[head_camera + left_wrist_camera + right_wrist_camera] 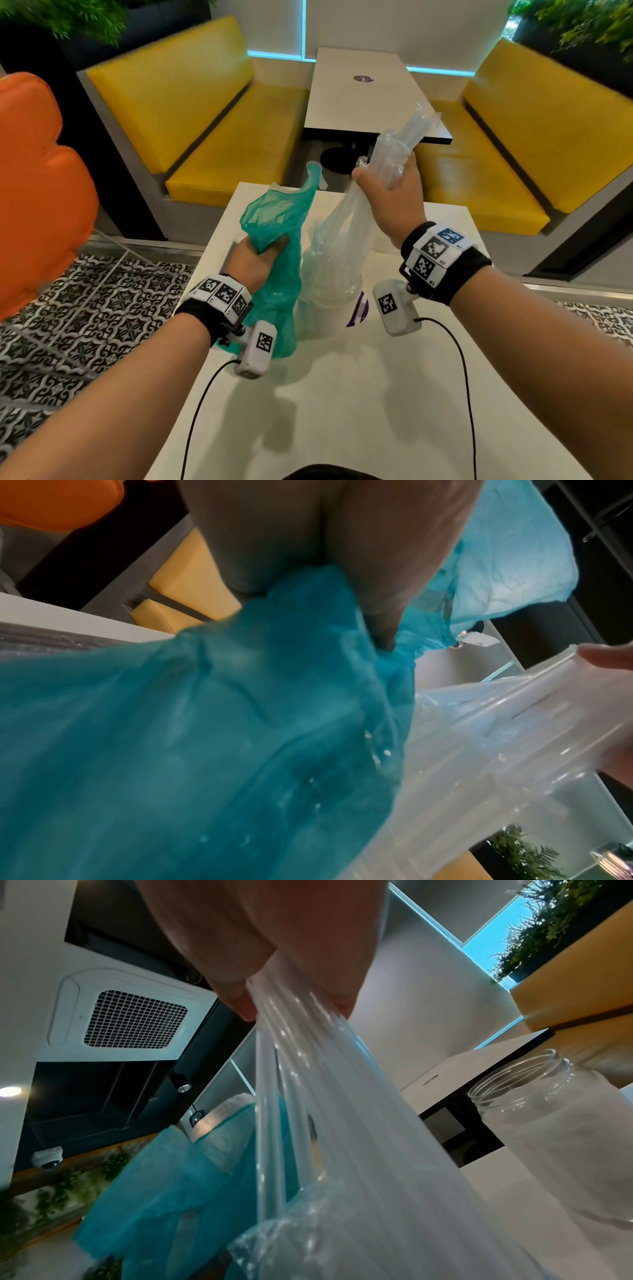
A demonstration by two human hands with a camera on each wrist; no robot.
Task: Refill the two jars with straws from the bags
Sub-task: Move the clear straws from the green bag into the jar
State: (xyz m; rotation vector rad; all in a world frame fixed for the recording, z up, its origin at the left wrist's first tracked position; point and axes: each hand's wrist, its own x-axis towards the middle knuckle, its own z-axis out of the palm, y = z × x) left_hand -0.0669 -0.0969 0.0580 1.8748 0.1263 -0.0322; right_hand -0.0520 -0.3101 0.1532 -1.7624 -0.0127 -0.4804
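Observation:
My left hand (pixel 262 251) grips a crumpled teal plastic bag (pixel 281 219) by its neck, and the bag hangs down to the white table (pixel 342 394). My right hand (pixel 387 185) is raised and grips a bundle of clear straws (pixel 342 222) in thin clear wrap. The straws fan down into a clear jar (pixel 330 301) with a purple label, standing beside the teal bag. In the right wrist view the straws (pixel 325 1096) run down from my fingers (pixel 240 1001), and a second clear jar (pixel 548 1123) stands open-mouthed to the right. In the left wrist view the teal bag (pixel 205 737) fills the frame.
Yellow bench seats (pixel 239 144) and another white table (pixel 366 99) lie beyond the far edge. An orange chair (pixel 37 192) stands at the left over patterned floor tiles (pixel 96 318). Black camera cables (pixel 205 394) trail across the near part of the table.

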